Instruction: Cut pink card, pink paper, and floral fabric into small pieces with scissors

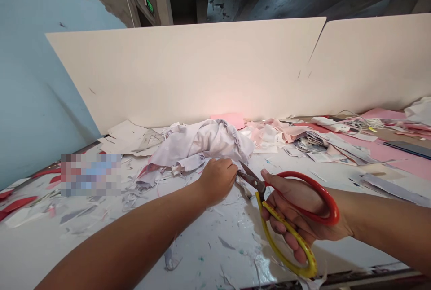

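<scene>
My right hand [296, 211] grips a pair of scissors [289, 218] with one red and one yellow handle loop, fingers through the loops. The blades point left and up toward my left hand [217, 177]. That hand is closed, pinching the edge of a crumpled white sheet [202, 144] that lies heaped on the white table [215, 245]. The scissor tips sit right beside my left fingers at the sheet's edge.
Paper scraps litter the table. Pink sheets [387, 151] and more cuttings lie at the right, with a dark flat object [407, 147]. Red pieces [16, 202] lie at the far left. A tall cream board [215, 70] stands along the back edge.
</scene>
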Action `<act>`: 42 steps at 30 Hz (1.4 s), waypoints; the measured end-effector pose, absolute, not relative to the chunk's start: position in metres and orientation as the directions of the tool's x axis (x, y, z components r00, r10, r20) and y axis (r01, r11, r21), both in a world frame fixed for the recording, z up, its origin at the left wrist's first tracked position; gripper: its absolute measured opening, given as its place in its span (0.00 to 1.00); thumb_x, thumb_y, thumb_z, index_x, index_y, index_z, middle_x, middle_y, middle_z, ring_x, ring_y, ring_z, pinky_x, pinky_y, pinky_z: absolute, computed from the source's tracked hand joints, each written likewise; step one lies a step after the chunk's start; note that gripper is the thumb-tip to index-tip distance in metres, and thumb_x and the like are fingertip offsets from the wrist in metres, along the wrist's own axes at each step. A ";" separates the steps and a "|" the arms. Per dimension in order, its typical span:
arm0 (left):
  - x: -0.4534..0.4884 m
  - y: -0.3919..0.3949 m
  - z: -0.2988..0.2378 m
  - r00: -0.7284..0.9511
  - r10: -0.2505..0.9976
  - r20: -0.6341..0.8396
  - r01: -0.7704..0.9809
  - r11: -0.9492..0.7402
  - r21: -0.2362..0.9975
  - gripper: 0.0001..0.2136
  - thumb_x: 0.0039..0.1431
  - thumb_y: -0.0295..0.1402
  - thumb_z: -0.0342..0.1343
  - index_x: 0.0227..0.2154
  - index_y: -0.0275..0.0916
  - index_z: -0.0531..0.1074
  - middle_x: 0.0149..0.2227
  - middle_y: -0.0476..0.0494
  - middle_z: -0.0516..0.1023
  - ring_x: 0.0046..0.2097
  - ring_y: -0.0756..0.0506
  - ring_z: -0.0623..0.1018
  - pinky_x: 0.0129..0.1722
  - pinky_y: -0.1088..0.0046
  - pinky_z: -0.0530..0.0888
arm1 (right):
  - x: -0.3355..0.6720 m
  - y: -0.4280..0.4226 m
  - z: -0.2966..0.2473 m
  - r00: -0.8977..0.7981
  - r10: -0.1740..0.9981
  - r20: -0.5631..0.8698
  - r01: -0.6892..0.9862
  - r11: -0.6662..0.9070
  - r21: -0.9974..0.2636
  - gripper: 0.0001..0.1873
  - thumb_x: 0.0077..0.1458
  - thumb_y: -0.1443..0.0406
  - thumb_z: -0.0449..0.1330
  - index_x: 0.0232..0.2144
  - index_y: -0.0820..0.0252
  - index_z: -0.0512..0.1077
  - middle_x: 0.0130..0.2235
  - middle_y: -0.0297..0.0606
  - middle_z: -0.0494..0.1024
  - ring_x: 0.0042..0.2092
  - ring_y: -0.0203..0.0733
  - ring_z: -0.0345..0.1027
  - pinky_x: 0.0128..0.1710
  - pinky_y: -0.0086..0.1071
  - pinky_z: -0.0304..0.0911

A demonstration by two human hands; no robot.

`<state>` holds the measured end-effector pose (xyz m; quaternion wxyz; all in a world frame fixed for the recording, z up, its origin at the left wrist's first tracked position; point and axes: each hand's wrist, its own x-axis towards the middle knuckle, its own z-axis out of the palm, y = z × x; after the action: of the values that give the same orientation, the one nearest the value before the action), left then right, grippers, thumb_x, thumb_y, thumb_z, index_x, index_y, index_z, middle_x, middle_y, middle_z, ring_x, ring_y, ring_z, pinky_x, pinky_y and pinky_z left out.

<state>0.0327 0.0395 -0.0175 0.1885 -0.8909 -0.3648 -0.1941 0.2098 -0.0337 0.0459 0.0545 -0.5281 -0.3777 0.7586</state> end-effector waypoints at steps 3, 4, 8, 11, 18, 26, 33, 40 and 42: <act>0.032 0.040 -0.018 0.658 0.572 0.490 0.724 -0.659 -0.202 0.10 0.57 0.29 0.39 0.24 0.37 0.63 0.27 0.47 0.66 0.30 0.49 0.67 0.30 0.69 0.58 | 0.209 -0.035 0.045 -0.442 0.472 -0.762 0.284 -0.733 -0.619 0.38 0.44 0.37 0.30 0.24 0.63 0.61 0.18 0.32 0.62 0.17 0.33 0.60 0.16 0.28 0.61; 0.031 0.040 -0.018 0.658 0.572 0.490 0.725 -0.658 -0.205 0.10 0.57 0.29 0.39 0.24 0.37 0.63 0.27 0.47 0.66 0.30 0.49 0.66 0.29 0.69 0.59 | 0.209 -0.036 0.045 -0.444 0.462 -0.768 0.279 -0.743 -0.609 0.38 0.45 0.38 0.30 0.24 0.63 0.61 0.18 0.32 0.62 0.17 0.33 0.60 0.17 0.28 0.61; 0.030 0.041 -0.018 0.654 0.578 0.488 0.732 -0.645 -0.218 0.10 0.57 0.29 0.40 0.24 0.37 0.63 0.27 0.47 0.66 0.29 0.49 0.66 0.30 0.69 0.59 | 0.210 -0.044 0.046 -0.476 0.428 -0.768 0.256 -0.769 -0.586 0.38 0.46 0.39 0.28 0.23 0.63 0.61 0.19 0.33 0.63 0.17 0.35 0.62 0.18 0.31 0.62; 0.030 0.041 -0.018 0.658 0.567 0.495 0.728 -0.646 -0.228 0.10 0.57 0.29 0.40 0.24 0.37 0.63 0.27 0.47 0.66 0.29 0.49 0.66 0.30 0.69 0.59 | 0.208 -0.047 0.046 -0.483 0.455 -0.748 0.218 -0.765 -0.606 0.37 0.48 0.41 0.27 0.22 0.63 0.60 0.18 0.32 0.62 0.17 0.34 0.61 0.19 0.31 0.62; 0.030 0.042 -0.018 0.669 0.540 0.511 0.713 -0.660 -0.236 0.10 0.57 0.29 0.39 0.24 0.38 0.62 0.26 0.47 0.65 0.29 0.49 0.65 0.30 0.70 0.58 | 0.193 -0.041 0.038 -0.456 0.528 -0.716 0.096 -0.771 -0.630 0.34 0.50 0.43 0.29 0.23 0.63 0.59 0.18 0.33 0.62 0.17 0.33 0.58 0.20 0.29 0.62; 0.030 0.041 -0.019 0.683 0.506 0.526 0.693 -0.676 -0.249 0.10 0.56 0.29 0.40 0.23 0.37 0.63 0.25 0.48 0.65 0.27 0.50 0.65 0.27 0.70 0.58 | 0.182 -0.040 0.027 -0.450 0.560 -0.696 -0.026 -0.787 -0.617 0.31 0.51 0.44 0.30 0.21 0.61 0.57 0.17 0.33 0.61 0.18 0.33 0.57 0.22 0.30 0.62; 0.029 0.042 -0.022 0.718 0.443 0.537 0.657 -0.687 -0.311 0.10 0.56 0.29 0.40 0.22 0.37 0.62 0.24 0.48 0.65 0.27 0.50 0.65 0.27 0.70 0.57 | 0.177 -0.042 0.025 -0.384 0.599 -0.703 -0.112 -0.785 -0.609 0.28 0.54 0.46 0.32 0.19 0.60 0.56 0.14 0.28 0.56 0.15 0.31 0.52 0.16 0.26 0.58; 0.030 0.042 -0.021 0.742 0.407 0.533 0.628 -0.700 -0.340 0.10 0.56 0.28 0.41 0.21 0.37 0.61 0.23 0.48 0.65 0.27 0.50 0.66 0.28 0.70 0.56 | 0.175 -0.043 0.019 -0.358 0.611 -0.706 -0.133 -0.782 -0.609 0.27 0.54 0.47 0.35 0.17 0.60 0.55 0.13 0.27 0.54 0.14 0.29 0.49 0.13 0.25 0.56; 0.030 0.042 -0.021 0.752 0.394 0.529 0.616 -0.705 -0.351 0.10 0.55 0.28 0.41 0.20 0.37 0.61 0.22 0.48 0.64 0.27 0.50 0.65 0.27 0.70 0.56 | 0.174 -0.045 0.018 -0.328 0.620 -0.713 -0.144 -0.779 -0.611 0.27 0.54 0.47 0.36 0.17 0.60 0.55 0.12 0.27 0.53 0.13 0.29 0.48 0.12 0.25 0.54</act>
<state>0.0299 0.0418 -0.0213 0.2616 -0.8986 -0.2810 -0.2126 0.1739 -0.0448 0.0178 0.2439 -0.5259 -0.2262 0.7828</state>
